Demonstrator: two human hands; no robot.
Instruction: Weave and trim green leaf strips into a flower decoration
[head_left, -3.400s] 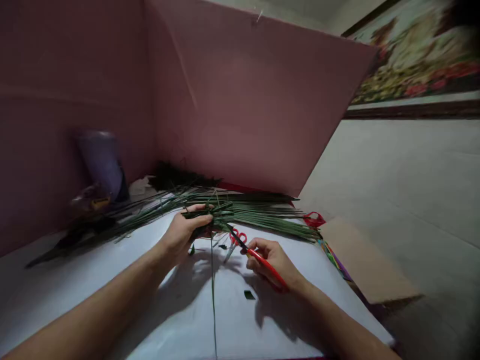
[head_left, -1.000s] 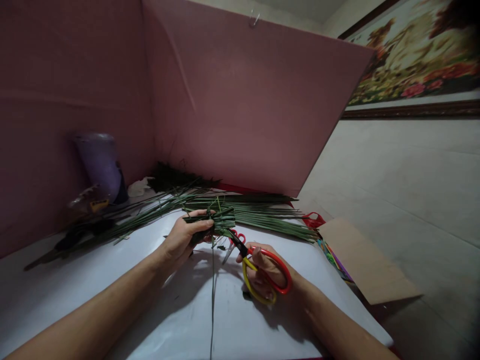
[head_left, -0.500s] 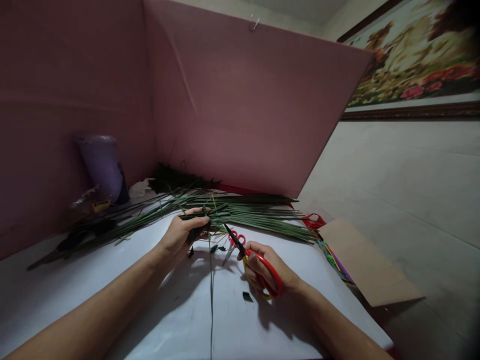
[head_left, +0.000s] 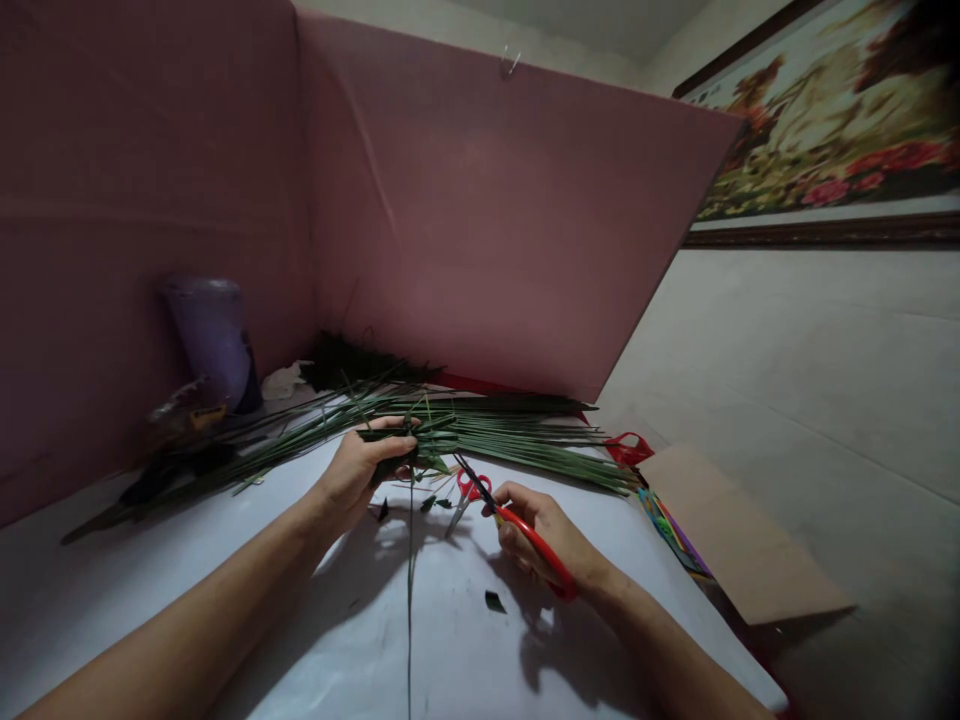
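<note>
My left hand (head_left: pixel 367 462) is closed on a bundle of folded green leaf strips (head_left: pixel 431 438), its thumb on top. One thin strip (head_left: pixel 410 600) hangs from the bundle toward the table's near edge. My right hand (head_left: pixel 536 530) grips red-handled scissors (head_left: pixel 536 545), whose dark blades point up and left toward the bundle's lower right side. Whether the blades touch a leaf, I cannot tell. Behind the blades a smaller pair of red-handled scissors (head_left: pixel 472 487) lies on the white table. Small green leaf scraps (head_left: pixel 495 602) are scattered beneath my hands.
Long green leaves (head_left: pixel 532 440) stretch across the back of the white table (head_left: pixel 315 660). A purple container (head_left: pixel 214 340) and crumpled white tissue (head_left: pixel 285 381) stand at the back left. A brown cardboard sheet (head_left: pixel 742 535) lies at the right, by a pink panel (head_left: pixel 510 230).
The red-handled scissors have turned in my right hand, their blades now narrower in view and their yellow part mostly hidden. The hanging strip has swung slightly left. My left hand keeps its hold.
</note>
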